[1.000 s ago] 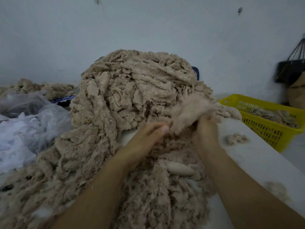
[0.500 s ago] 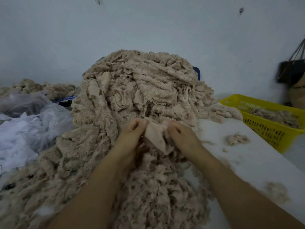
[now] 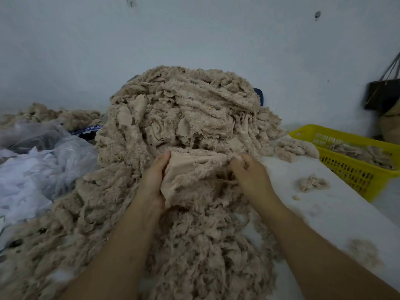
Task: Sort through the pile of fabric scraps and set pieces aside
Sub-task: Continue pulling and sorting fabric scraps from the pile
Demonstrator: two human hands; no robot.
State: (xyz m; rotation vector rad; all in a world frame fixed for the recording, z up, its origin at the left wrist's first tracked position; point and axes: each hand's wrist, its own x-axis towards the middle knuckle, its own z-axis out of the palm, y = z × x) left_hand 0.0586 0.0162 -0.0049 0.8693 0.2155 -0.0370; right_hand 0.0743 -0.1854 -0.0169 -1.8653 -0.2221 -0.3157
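— Where it meets the front of the tall heap of beige fleecy fabric scraps, who holds the flat beige fleece piece?
— Both hands. The left hand grips its left edge and the right hand pinches its right edge, fingers curled.
— And around them?
— On the right, the white tabletop carries a small beige tuft, with a yellow perforated plastic basket beyond. Crumpled clear plastic bags lie on the left.

scrap pile: beige cloth, fleecy, frayed, matt | scrap at centre: smooth backing, fuzzy edge | basket 3 o'clock: yellow plastic, perforated | bags 9 o'clock: thin translucent plastic, crinkled | table: white, smooth, matt, lint-flecked
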